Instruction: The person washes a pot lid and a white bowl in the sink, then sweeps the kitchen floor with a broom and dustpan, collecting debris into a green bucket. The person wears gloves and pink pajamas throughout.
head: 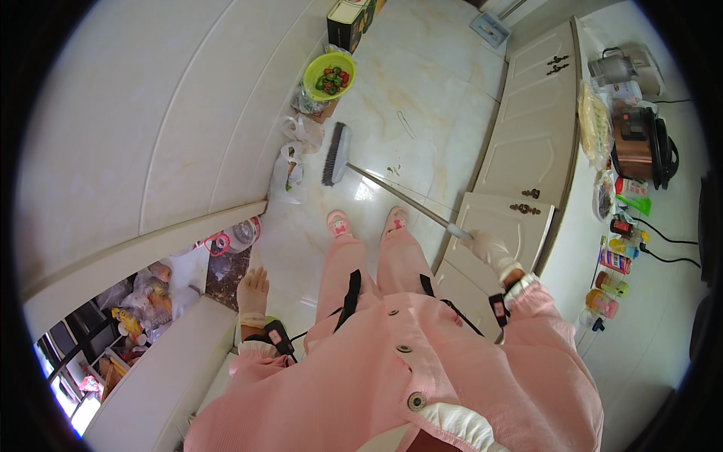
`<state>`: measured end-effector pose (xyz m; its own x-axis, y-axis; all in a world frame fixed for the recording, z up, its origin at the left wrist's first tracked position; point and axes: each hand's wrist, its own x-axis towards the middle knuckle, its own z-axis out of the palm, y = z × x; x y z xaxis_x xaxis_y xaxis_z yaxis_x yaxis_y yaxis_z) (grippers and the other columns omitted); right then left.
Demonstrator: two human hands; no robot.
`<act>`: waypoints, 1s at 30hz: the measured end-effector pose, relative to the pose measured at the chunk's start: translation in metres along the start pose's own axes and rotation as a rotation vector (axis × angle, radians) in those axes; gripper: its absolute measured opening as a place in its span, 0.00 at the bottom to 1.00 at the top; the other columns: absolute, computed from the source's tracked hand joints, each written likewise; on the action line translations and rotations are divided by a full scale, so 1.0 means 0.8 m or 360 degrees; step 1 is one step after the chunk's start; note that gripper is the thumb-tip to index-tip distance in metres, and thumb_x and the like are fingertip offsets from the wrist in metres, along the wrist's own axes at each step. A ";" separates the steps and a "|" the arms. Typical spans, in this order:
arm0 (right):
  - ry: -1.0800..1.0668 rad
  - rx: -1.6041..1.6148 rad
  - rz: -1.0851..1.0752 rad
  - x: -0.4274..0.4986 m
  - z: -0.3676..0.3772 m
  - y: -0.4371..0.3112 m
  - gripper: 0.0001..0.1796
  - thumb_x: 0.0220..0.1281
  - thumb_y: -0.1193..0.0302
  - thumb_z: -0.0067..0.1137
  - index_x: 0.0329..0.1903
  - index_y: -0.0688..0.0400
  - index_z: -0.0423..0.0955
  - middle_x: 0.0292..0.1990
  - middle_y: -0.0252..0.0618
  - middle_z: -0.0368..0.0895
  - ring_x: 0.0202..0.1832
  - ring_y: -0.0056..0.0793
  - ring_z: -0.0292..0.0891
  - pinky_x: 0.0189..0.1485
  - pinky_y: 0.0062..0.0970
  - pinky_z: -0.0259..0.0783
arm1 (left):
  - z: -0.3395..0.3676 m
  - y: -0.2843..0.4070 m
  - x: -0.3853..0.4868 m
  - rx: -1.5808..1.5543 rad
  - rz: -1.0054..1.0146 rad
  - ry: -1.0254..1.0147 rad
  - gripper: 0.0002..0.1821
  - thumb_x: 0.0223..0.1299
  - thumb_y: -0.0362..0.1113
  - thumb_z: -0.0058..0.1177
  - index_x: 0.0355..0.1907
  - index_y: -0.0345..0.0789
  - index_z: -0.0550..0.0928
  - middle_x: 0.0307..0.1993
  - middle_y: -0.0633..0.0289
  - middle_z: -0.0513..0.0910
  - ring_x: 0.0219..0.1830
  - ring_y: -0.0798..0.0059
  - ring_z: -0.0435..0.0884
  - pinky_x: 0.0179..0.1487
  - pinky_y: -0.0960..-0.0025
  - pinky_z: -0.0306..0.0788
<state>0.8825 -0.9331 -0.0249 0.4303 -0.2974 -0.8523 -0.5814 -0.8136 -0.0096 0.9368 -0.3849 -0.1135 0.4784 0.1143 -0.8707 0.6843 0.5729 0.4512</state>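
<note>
My right hand (490, 252), in a thin pale glove, is closed around the grip end of a broom handle (404, 196). The metal handle slants across to the broom head (338, 154), whose dark bristles face left on the marble-look tile floor (361, 189). Nothing is held in my left hand (254, 296), also gloved, hanging at my left side with fingers extended. Small green scraps (394, 169) lie on the tiles right of the broom head. Farther off is a thin looped strand (405, 124).
Along the left wall stand plastic bags (290, 172), a yellow-green basket (308, 80) of peppers and a dark box (345, 28). Cream cabinets (517, 141) line the right, beneath a counter with an electric pressure cooker (641, 141) and several jars. A large plastic bottle (243, 234) lies by the doorway.
</note>
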 end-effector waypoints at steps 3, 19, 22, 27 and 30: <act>0.0013 -0.0064 -0.0078 0.051 -0.010 0.000 0.28 0.59 0.52 0.44 0.53 0.60 0.70 0.47 0.50 0.76 0.51 0.47 0.71 0.52 0.39 0.66 | -0.003 -0.018 -0.029 -0.0019 0.0054 0.0076 0.20 0.61 0.39 0.42 0.54 0.32 0.68 0.59 0.54 0.67 0.59 0.64 0.66 0.56 0.65 0.64; 0.0139 -0.0154 -0.0080 0.077 -0.127 0.182 0.25 0.58 0.56 0.50 0.50 0.63 0.71 0.34 0.51 0.79 0.34 0.42 0.77 0.36 0.35 0.71 | 0.018 -0.153 -0.123 -0.0393 0.0137 0.0347 0.25 0.60 0.36 0.43 0.60 0.32 0.60 0.59 0.53 0.67 0.61 0.64 0.65 0.57 0.65 0.63; 0.0107 -0.0338 -0.0184 0.052 -0.144 0.169 0.25 0.58 0.57 0.51 0.51 0.62 0.71 0.36 0.52 0.79 0.39 0.44 0.77 0.42 0.34 0.70 | 0.011 -0.178 -0.137 -0.0463 0.0115 0.0434 0.25 0.59 0.36 0.43 0.59 0.32 0.61 0.58 0.53 0.68 0.60 0.64 0.66 0.56 0.65 0.63; -0.0110 -0.0778 -0.0331 0.027 -0.141 0.122 0.23 0.58 0.56 0.45 0.50 0.56 0.72 0.42 0.49 0.79 0.45 0.46 0.75 0.49 0.38 0.68 | 0.014 -0.191 -0.140 -0.0491 0.0104 0.0478 0.25 0.59 0.36 0.43 0.59 0.30 0.61 0.57 0.52 0.69 0.57 0.64 0.68 0.53 0.66 0.67; -0.0233 -0.0702 -0.0499 0.024 -0.106 0.084 0.22 0.57 0.55 0.46 0.47 0.56 0.72 0.39 0.50 0.79 0.43 0.48 0.75 0.45 0.40 0.69 | 0.016 -0.193 -0.137 -0.0441 0.0123 0.0388 0.27 0.59 0.36 0.44 0.60 0.29 0.59 0.58 0.51 0.68 0.58 0.63 0.67 0.54 0.66 0.66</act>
<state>0.9105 -1.0356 0.0020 0.4174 0.0393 -0.9079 -0.0835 -0.9932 -0.0814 0.7859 -0.4962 -0.0847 0.3550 0.3362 -0.8723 0.4606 0.7491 0.4762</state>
